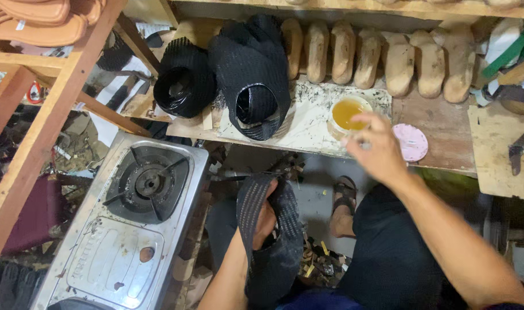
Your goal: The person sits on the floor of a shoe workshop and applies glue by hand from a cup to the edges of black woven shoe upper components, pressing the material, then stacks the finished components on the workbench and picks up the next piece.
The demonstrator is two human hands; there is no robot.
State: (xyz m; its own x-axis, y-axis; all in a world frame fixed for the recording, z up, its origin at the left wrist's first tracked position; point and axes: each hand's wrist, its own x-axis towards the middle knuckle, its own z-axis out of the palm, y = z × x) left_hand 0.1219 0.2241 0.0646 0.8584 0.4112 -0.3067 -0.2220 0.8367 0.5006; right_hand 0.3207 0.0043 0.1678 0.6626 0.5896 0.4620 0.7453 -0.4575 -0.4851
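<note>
Overhead: cluttered workshop, stained wooden bench (445, 123); row of wooden shoe lasts (376, 54) along the back, two black mesh uppers (233, 74) beside them; steel gas stove (130, 229) left of the fingers. Left hand (266, 221): fingers curled tight around a black mesh shoe upper (270, 247), held low. Right hand (379, 150): blurred, fingers loosely spread, hovering just beside a cup of yellow glue (348, 112); contact cannot be told. Pink lid (412, 142) adjacent.

Black mesh shoe upper (270, 241) (woven ribbing), amber glue cup (348, 113), pink lid (411, 142), silver stove (130, 224).
</note>
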